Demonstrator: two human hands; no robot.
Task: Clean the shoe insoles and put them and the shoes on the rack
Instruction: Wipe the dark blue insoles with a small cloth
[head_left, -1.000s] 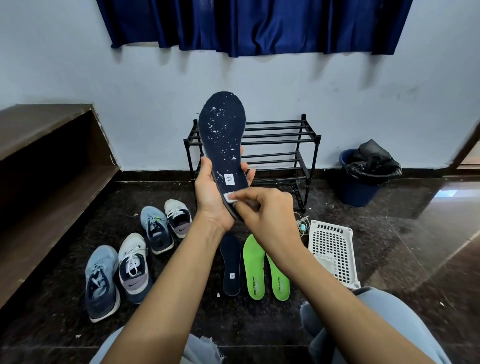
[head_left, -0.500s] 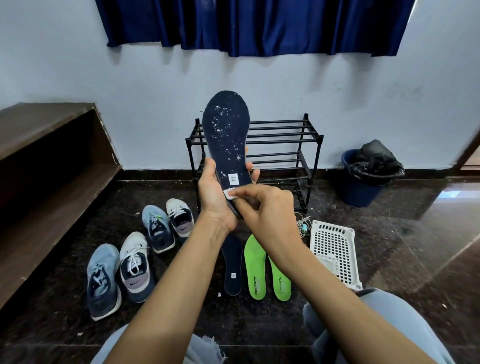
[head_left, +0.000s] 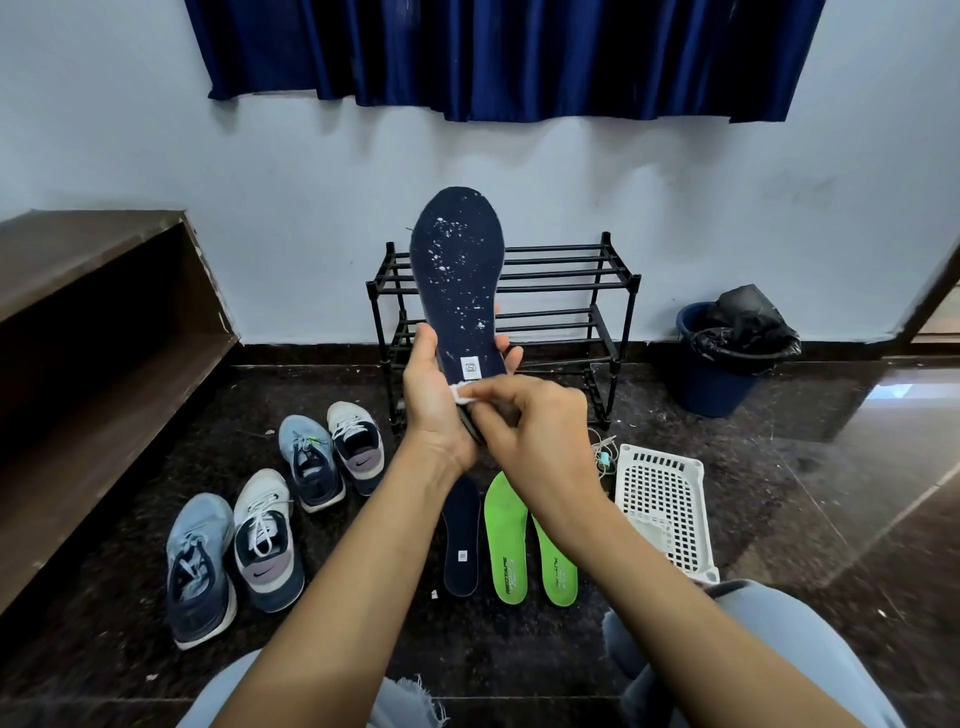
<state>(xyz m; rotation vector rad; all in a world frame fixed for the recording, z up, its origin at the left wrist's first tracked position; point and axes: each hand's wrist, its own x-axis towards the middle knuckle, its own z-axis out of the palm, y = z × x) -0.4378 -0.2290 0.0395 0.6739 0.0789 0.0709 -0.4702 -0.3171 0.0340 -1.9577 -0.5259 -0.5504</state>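
Observation:
My left hand (head_left: 434, 400) grips the heel end of a navy insole (head_left: 460, 270) held upright, its surface dotted with white specks. My right hand (head_left: 524, 423) pinches a small white wipe (head_left: 461, 392) against the insole's heel, just below its white label. On the floor lie a second navy insole (head_left: 461, 540) and two green insoles (head_left: 506, 545). Several shoes stand at the left: two blue ones (head_left: 200, 566) and two white-and-navy ones (head_left: 266, 540). The black metal rack (head_left: 566, 291) stands against the wall behind the insole.
A white perforated basket (head_left: 665, 512) lies to the right of the green insoles, with a tangle of cord (head_left: 602, 457) beside it. A blue bin with a black bag (head_left: 727, 358) stands at the right wall. A brown wooden bench (head_left: 98, 332) runs along the left.
My right hand has slid the wipe to the left across the insole's heel. The insole and left hand stay roughly in place.

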